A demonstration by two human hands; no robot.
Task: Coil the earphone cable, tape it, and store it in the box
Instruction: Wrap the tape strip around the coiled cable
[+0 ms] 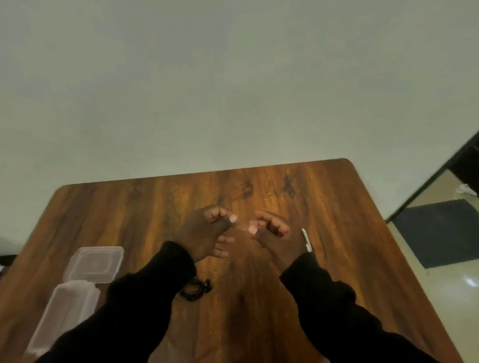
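Observation:
My left hand [203, 232] and my right hand [274, 233] are raised over the middle of the wooden table [341, 213]. Between their thumbs and forefingers they pinch a short, faint strip of clear tape [241, 224]. The black earphone cable [196, 289] lies coiled on the table below my left wrist, partly hidden by the sleeve. A clear plastic box [62, 319] stands at the left near edge, its lid [96, 263] lying just behind it.
A small silver tool, perhaps a cutter [306, 239], lies on the table right of my right hand. A pale wall rises behind the table. At the right the floor shows a dark mat [444, 231] and a black frame.

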